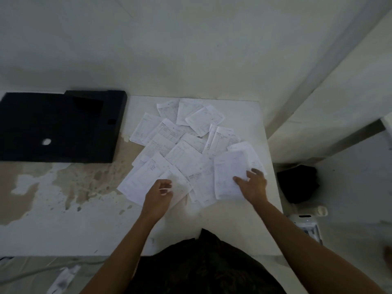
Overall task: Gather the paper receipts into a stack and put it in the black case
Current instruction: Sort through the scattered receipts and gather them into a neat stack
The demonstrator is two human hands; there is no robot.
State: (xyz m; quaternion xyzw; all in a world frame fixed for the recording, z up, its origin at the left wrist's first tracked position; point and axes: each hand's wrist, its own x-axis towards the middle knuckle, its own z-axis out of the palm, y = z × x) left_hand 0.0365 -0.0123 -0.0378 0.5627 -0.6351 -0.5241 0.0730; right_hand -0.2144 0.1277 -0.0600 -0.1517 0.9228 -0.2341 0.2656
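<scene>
The white table (63, 219) was pretty beat up, paint peeling into brown patches (70, 183) on the left. A dark bundle (298, 183) sat on the floor beside its right edge.

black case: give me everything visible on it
The black case lies flat at the table's far left, against the wall, apart from the receipts and untouched by either hand. It looks matte black, maybe foam or fabric, roughly rectangular, its left edge cut off by the frame. A flat upper layer overlaps a thicker block showing at the far right corner. A small white spot or hole sits near its middle, and a small dark notch near the right edge. Open or shut: cannot tell.
</scene>
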